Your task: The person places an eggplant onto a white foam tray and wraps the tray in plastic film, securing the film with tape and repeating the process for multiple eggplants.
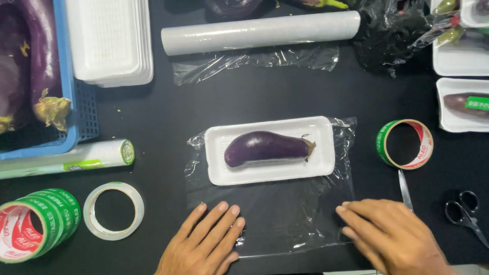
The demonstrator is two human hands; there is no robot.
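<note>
— Currently noted: purple eggplant [266, 148] lying lengthwise in white foam tray [220, 175], tray set on far half of clear film sheet [285, 216], leaving near half free at 6 o'clock. Reason for placement?

— Judged so as to leave film margins all round the tray. Film roll [260, 32] parked at 12 o'clock, tape ring [405, 144] at 3 o'clock, scissors [464, 213] beyond, all within reach on the black desk [204, 102].

— Grip state?

— Left hand [206, 242] flat, fingers spread, pressed on film's near left edge. Right hand [389, 234] likewise open, palm down at near right corner. Nothing pinched; film merely held flat.
</note>
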